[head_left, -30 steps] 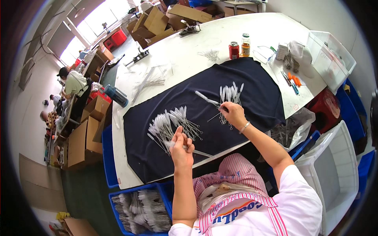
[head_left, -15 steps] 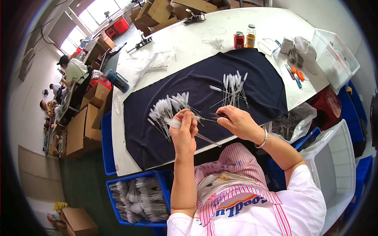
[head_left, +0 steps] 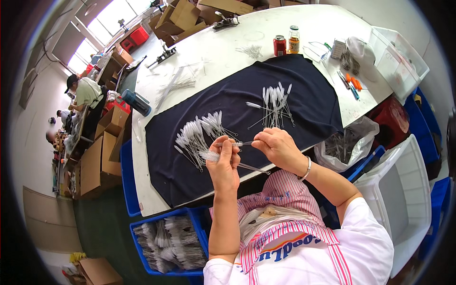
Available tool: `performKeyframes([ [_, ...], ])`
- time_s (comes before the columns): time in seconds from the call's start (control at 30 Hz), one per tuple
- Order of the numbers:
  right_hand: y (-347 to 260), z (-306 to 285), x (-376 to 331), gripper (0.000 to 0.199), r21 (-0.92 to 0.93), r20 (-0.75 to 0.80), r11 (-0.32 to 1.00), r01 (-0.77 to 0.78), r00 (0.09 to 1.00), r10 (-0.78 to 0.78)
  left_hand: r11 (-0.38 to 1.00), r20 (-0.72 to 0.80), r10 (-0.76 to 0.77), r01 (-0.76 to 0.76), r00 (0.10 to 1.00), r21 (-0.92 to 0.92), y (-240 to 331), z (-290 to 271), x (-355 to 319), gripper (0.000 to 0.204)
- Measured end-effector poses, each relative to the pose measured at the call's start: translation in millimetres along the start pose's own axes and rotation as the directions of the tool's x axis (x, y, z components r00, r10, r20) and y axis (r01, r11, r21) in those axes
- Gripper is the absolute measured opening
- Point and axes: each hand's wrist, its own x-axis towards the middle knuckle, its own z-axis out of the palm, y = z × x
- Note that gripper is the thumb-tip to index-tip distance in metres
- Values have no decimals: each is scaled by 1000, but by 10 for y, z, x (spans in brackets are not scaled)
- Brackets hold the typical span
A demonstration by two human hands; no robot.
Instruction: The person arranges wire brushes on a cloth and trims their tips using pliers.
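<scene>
My left hand (head_left: pixel 225 164) is closed around several wire-handled cleaning brushes. Their white bristles (head_left: pixel 209 156) stick out to its left, and looped wire stems (head_left: pixel 255 168) trail out to the right below it. A small brush (head_left: pixel 236 144) lies across the left fingertips. My right hand (head_left: pixel 275 147) is closed, with thumb and fingers pinched at this brush's wire end; whether it also holds a dark tool I cannot make out. On the dark cloth (head_left: pixel 228 99), a dense pile of white brushes (head_left: pixel 192 135) lies beyond my left hand. A smaller bunch (head_left: pixel 275 102) lies beyond my right.
A white table (head_left: pixel 209 52) carries a red can (head_left: pixel 280 46), a glass bottle (head_left: pixel 294 40), orange-handled tools (head_left: pixel 354 81) and loose wires (head_left: pixel 175 85). A blue bin (head_left: pixel 137 251) of brushes stands lower left, a white tub (head_left: pixel 403 190) at right. A co-worker (head_left: pixel 88 92) is far left.
My right hand has shifted slightly left, closer to my left hand. The dark pointed blade that showed at its fingertips is no longer plainly visible. The whole view has shifted slightly.
</scene>
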Motion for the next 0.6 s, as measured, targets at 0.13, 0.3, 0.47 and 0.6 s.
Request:
performKeyframes([
  [0.13, 124, 61, 39, 21, 246, 11, 954, -170, 985, 173, 1000, -38, 2, -2, 999, -7, 16, -16, 5, 16],
  [0.3, 872, 236, 297, 34, -105, -19, 891, -442, 896, 443, 999, -5, 39, -39, 999, -4, 42, -57, 23, 20],
  [0.47, 1631, 615, 326, 22, -442, -64, 836, -326, 941, 333, 996, 55, 89, -90, 994, 5, 43, -126, 41, 25],
  [0.6, 1594, 657, 312, 8, -461, -61, 829, -316, 943, 326, 995, -8, 70, -71, 997, -75, 109, -149, 22, 23],
])
